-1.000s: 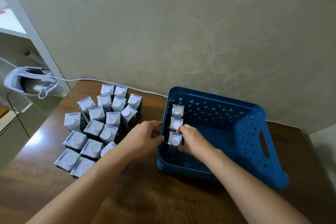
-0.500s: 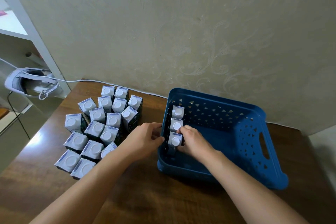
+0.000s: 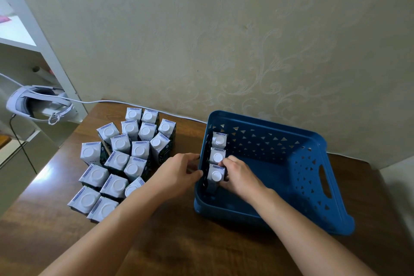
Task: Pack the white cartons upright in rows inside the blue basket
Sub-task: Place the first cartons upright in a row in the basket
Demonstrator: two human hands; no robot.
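A blue basket (image 3: 318, 188) stands on the brown table, right of centre. Three white cartons stand upright in a row along its left wall. The nearest carton (image 3: 216, 176) is gripped by my right hand (image 3: 240, 176), whose fingers curl round its right side. My left hand (image 3: 177, 173) holds the basket's left rim from outside, thumb and fingers pinching the wall. A cluster of several white cartons (image 3: 125, 157) with round caps stands on the table to the left of the basket.
A wallpapered wall runs close behind the basket. A white headset (image 3: 38, 105) with a cable lies on a shelf at the far left. The table's left edge (image 3: 44, 163) drops off beside the carton cluster.
Almost nothing has moved. Both hands stay at the basket's left wall; the right hand has shifted slightly on the nearest carton.
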